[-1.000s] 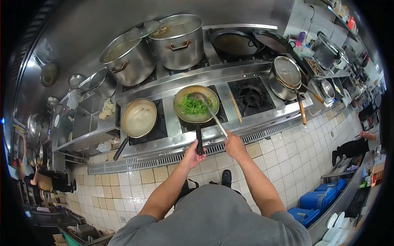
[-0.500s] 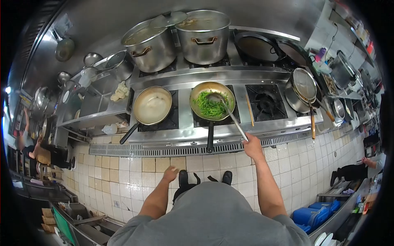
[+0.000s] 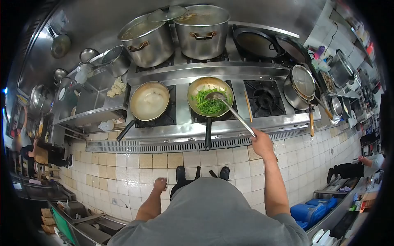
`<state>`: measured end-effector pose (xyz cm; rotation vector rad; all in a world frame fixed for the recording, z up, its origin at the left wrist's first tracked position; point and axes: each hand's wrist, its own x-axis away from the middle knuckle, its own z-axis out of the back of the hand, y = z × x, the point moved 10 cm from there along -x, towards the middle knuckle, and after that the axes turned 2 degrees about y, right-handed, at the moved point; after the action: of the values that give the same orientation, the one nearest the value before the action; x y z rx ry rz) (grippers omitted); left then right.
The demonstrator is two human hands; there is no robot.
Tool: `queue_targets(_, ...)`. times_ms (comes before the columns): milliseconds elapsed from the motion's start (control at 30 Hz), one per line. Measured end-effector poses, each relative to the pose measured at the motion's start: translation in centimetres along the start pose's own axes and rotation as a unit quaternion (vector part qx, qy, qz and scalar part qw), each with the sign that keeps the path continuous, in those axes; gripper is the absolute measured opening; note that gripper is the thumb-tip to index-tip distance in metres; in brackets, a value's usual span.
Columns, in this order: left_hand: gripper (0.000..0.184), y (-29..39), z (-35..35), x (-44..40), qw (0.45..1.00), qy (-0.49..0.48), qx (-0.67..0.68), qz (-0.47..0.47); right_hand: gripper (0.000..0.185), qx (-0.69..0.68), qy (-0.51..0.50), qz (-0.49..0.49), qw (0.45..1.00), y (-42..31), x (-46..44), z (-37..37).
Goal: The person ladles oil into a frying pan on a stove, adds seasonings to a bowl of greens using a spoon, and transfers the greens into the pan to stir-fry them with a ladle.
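Observation:
My right hand [image 3: 262, 143] is wrapped round the handle end of a metal ladle [image 3: 237, 115], whose bowl rests on chopped green vegetables [image 3: 210, 106]. The greens lie in a frying pan [image 3: 195, 87] on the middle front burner, its black handle pointing toward me and untouched. My left hand [image 3: 160, 184] hangs over the tiled floor, away from the stove, holding nothing, its fingers slightly apart. Left of the greens, a second frying pan [image 3: 150, 101] with a pale, wet-looking bottom sits on its own burner.
Two large stockpots [image 3: 201, 39] stand at the back, a lid [image 3: 166, 14] across their rims. A wooden stick [image 3: 248, 105] lies right of the greens' pan. Strainers rest on a pot [image 3: 293, 95] at right. People [image 3: 355, 168] are at both far sides.
My left hand has let go of the pan handle and dropped back to the lower left. My right hand has moved rightward with the ladle. The view has shifted.

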<state>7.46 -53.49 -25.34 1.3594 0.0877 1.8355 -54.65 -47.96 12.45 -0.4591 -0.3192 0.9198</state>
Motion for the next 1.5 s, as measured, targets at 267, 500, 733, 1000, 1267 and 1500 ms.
queue_targets(267,0.036,29.3,-15.6,11.0,0.91,-0.296,0.277,-0.089,0.046,0.047,-0.063,-0.045,0.996,1.1,-0.3,-3.7)
queue_targets(500,0.012,35.7,-22.0,13.5,0.869,-0.385,0.292,-0.108,0.051,-0.004,-0.026,-0.009,1.0,0.3,-0.9,-8.3)
queue_targets(733,0.008,36.6,-21.6,14.4,0.852,-0.414,0.309,-0.087,0.051,0.013,0.013,-0.036,0.999,-2.8,-2.4,-5.0)
queue_targets(1000,0.008,35.1,-18.7,12.7,0.86,-0.395,0.318,-0.057,0.057,0.124,-0.062,0.007,0.99,-2.2,-3.1,-6.1)
queue_targets(1267,0.009,35.8,-17.8,13.3,0.864,-0.399,0.304,-0.043,0.057,0.101,-0.036,0.002,0.994,-3.9,-4.5,-8.4)
queue_targets(1500,0.011,35.7,-17.5,13.0,0.865,-0.388,0.317,-0.036,0.055,-0.003,-0.029,0.0,1.0,-0.1,-1.6,-4.7)
